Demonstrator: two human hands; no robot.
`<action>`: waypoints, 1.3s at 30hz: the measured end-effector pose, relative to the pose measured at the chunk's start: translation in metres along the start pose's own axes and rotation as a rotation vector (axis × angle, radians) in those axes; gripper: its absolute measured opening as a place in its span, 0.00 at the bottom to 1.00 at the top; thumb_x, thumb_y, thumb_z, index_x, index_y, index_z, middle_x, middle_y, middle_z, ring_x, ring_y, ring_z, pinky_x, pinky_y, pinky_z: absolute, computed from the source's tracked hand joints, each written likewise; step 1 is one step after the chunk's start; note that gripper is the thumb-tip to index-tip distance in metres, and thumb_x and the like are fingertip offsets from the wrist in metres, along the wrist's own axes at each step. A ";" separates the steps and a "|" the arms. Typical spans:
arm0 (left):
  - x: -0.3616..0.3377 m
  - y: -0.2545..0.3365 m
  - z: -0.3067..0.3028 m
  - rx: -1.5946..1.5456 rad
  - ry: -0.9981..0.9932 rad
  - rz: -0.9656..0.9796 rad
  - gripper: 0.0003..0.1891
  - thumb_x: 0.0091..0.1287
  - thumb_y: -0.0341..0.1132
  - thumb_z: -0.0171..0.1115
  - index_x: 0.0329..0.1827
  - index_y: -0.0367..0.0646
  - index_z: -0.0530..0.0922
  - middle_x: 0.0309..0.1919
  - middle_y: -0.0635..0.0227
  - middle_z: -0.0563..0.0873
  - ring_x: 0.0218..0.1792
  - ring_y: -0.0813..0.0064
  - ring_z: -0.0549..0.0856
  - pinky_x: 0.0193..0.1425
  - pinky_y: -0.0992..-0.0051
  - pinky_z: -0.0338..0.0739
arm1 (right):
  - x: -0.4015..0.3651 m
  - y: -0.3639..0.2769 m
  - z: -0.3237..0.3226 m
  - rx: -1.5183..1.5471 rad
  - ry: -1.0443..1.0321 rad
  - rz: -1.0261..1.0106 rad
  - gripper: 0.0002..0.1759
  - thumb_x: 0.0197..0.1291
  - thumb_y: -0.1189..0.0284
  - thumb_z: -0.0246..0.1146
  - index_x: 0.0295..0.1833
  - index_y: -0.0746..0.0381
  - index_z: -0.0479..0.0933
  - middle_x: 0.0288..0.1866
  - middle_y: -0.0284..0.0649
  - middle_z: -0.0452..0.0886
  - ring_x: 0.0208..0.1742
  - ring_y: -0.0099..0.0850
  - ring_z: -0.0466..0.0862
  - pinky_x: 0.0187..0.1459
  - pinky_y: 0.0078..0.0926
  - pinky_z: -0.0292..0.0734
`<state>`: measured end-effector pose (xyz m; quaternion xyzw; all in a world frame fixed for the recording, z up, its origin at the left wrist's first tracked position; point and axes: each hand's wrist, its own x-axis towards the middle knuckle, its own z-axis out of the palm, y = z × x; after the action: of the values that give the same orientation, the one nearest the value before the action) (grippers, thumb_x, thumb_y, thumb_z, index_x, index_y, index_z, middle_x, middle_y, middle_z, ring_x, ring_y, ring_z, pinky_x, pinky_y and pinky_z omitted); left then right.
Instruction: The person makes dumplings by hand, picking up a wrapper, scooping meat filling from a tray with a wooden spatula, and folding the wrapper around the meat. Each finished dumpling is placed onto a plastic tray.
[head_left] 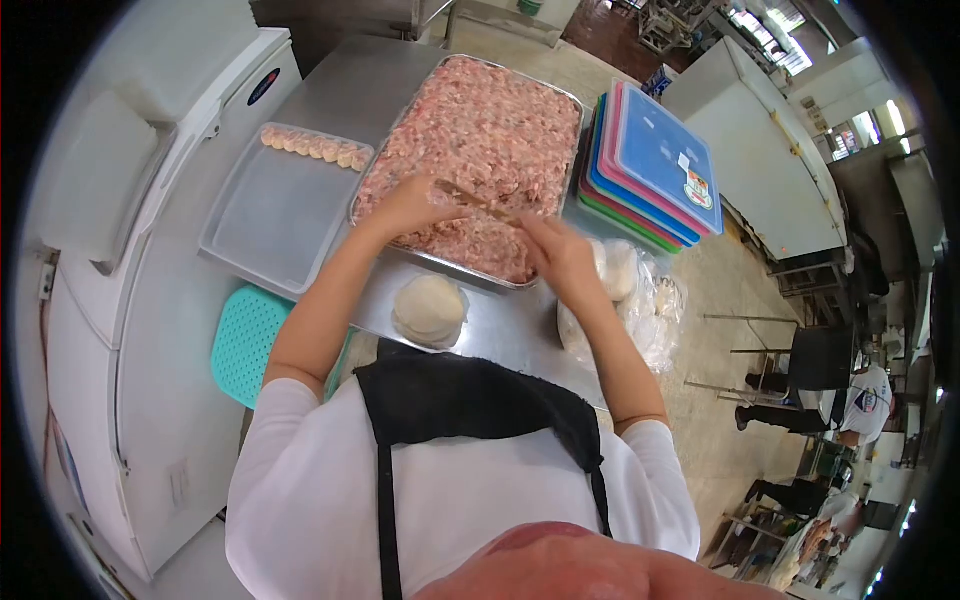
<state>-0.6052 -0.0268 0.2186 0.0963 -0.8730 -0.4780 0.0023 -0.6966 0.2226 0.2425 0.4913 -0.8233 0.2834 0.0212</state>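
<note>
A large metal tray (575, 128) is filled with pinkish ground meat (490, 115). Over its near part, my left hand (415, 208) has its fingers curled inward; whatever lies in them is hidden. My right hand (558, 255) is closed on one end of a thin brown wooden stick (480, 203). The stick slants across the meat, its far end close to my left fingers. Just in front of my apron, a stack of pale round dough wrappers (430, 310) rests on the metal table. To the left, a clear plastic tray (275, 215) carries a row of small filled dumplings (315, 147) along its far edge.
Stacked coloured plastic lids (655, 165) stand to the right of the meat tray. Plastic bags of pale rounds (630, 305) lie by my right forearm. A turquoise perforated basket (250, 345) is at left, beside a white freezer (190, 330). Another person (860, 405) is far right.
</note>
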 end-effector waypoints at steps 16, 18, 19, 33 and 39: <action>-0.023 0.017 -0.006 0.185 0.094 0.236 0.31 0.54 0.42 0.73 0.60 0.36 0.76 0.53 0.51 0.83 0.56 0.56 0.81 0.61 0.66 0.74 | -0.007 0.011 -0.027 0.474 -0.283 0.220 0.18 0.69 0.63 0.59 0.58 0.62 0.79 0.36 0.42 0.85 0.36 0.26 0.83 0.38 0.26 0.75; -0.014 0.028 -0.010 0.124 -0.081 0.280 0.29 0.54 0.42 0.73 0.57 0.36 0.78 0.51 0.51 0.84 0.54 0.56 0.82 0.60 0.67 0.74 | -0.007 -0.006 -0.015 0.493 -0.349 0.218 0.18 0.70 0.63 0.59 0.58 0.63 0.79 0.35 0.39 0.84 0.36 0.21 0.81 0.38 0.25 0.75; -0.014 0.027 -0.009 0.147 -0.060 0.275 0.30 0.53 0.42 0.74 0.57 0.35 0.77 0.51 0.51 0.83 0.54 0.56 0.82 0.60 0.68 0.74 | -0.006 -0.003 -0.019 0.370 -0.305 0.152 0.17 0.69 0.63 0.59 0.56 0.62 0.80 0.35 0.40 0.84 0.35 0.25 0.81 0.37 0.26 0.75; -0.016 -0.003 -0.012 0.052 0.133 0.234 0.40 0.49 0.47 0.79 0.60 0.30 0.74 0.57 0.47 0.80 0.60 0.58 0.78 0.65 0.68 0.70 | 0.013 0.015 -0.026 0.476 -0.323 0.268 0.19 0.73 0.61 0.53 0.52 0.64 0.80 0.29 0.30 0.73 0.28 0.19 0.68 0.32 0.19 0.67; -0.018 0.007 -0.030 -0.008 0.128 0.224 0.35 0.50 0.47 0.78 0.56 0.32 0.77 0.53 0.49 0.83 0.57 0.59 0.80 0.64 0.69 0.71 | 0.012 -0.009 -0.009 0.520 -0.292 0.210 0.19 0.72 0.62 0.54 0.53 0.66 0.79 0.33 0.36 0.80 0.33 0.25 0.76 0.37 0.24 0.73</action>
<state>-0.5860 -0.0453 0.2419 0.0287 -0.8744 -0.4713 0.1118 -0.6977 0.2141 0.2577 0.4280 -0.7637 0.4117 -0.2530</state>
